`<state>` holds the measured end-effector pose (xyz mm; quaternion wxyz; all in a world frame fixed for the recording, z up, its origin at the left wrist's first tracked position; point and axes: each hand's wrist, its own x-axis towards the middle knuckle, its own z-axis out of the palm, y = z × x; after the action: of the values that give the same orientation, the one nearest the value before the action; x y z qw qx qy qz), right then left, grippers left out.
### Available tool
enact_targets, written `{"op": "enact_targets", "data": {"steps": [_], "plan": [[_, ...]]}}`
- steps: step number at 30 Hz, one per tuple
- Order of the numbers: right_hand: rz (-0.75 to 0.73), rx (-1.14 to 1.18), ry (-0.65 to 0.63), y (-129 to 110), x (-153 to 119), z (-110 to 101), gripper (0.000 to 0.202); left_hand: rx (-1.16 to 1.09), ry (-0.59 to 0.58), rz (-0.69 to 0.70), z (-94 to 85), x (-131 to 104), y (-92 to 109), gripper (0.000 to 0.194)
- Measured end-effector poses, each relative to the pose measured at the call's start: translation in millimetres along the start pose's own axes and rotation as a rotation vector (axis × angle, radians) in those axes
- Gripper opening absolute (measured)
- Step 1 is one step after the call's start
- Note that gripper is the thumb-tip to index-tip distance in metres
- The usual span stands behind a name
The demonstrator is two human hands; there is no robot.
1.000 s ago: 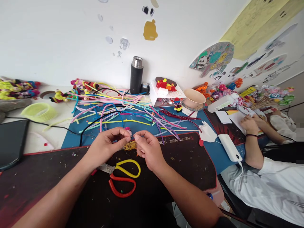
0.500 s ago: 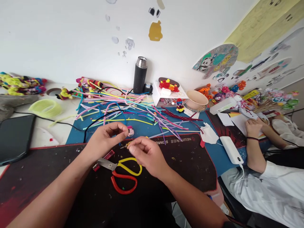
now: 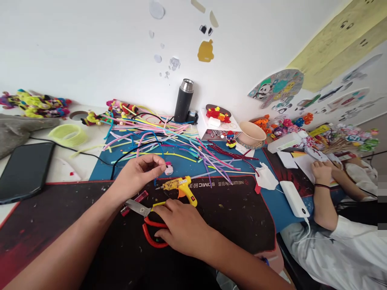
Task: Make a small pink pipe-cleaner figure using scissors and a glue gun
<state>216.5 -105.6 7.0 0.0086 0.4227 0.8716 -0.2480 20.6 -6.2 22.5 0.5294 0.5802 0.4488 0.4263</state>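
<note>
My left hand (image 3: 140, 173) is closed in a pinch above the back of the black mat. Whatever lies between its thumb and finger is too small to make out. Just beyond the fingertips is a small pink and white fuzzy piece (image 3: 168, 168); whether they touch it I cannot tell. My right hand (image 3: 184, 225) reaches palm down over the scissors (image 3: 139, 208), fingers at the yellow handle, thumb apart at the red one. The scissors lie on the mat, their handles partly covered. Beyond that hand rests a yellow glue gun (image 3: 178, 185). A red object (image 3: 140, 197) lies under the blades.
Many coloured pipe cleaners (image 3: 169, 141) spread across the back. Behind them stand a black flask (image 3: 184, 100), a white box (image 3: 208, 131) and a bowl (image 3: 251, 135). A phone (image 3: 27, 171) lies left. Right are a white power bank (image 3: 293, 197) and another person's arm (image 3: 325, 193).
My right hand has left the spot near my left fingertips and come down over the scissor handles, uncovering the glue gun. The left hand keeps its pinch. The view has shifted slightly.
</note>
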Motion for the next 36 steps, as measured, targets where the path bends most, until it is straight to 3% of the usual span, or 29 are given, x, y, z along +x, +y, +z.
{"op": "enact_targets", "data": {"steps": [6,10,16,20,23,27,33,36], "plan": [[0.025,-0.062,-0.026,-7.3,4.4,-0.3,0.047,-0.01,0.021,-0.001,-4.3,1.6,-6.4,0.035],[0.024,0.081,-0.006,-8.1,5.2,-3.4,0.043,-0.033,0.068,0.013,-9.6,2.1,-8.2,0.031],[0.212,0.741,0.112,1.6,6.7,6.6,0.039,-0.167,0.157,-0.005,-14.8,2.5,-8.5,0.032],[0.292,1.329,0.059,11.0,12.5,7.6,0.045,-0.276,0.229,0.02,-19.5,3.5,-9.9,0.029],[0.238,1.666,0.111,15.1,12.2,-4.1,0.062,-0.36,0.316,0.08,-23.2,5.1,-7.5,0.03],[0.039,1.876,0.125,21.3,7.7,-14.5,0.079,-0.436,0.413,0.105,-26.0,7.5,-2.0,0.031],[-0.015,1.956,-0.046,27.4,12.7,-2.6,0.056,-0.471,0.469,0.088,-27.2,10.0,5.0,0.028],[-0.02,1.924,-0.041,27.9,15.1,-4.4,0.053,-0.455,0.44,0.029,-25.4,9.9,4.2,0.028]]}}
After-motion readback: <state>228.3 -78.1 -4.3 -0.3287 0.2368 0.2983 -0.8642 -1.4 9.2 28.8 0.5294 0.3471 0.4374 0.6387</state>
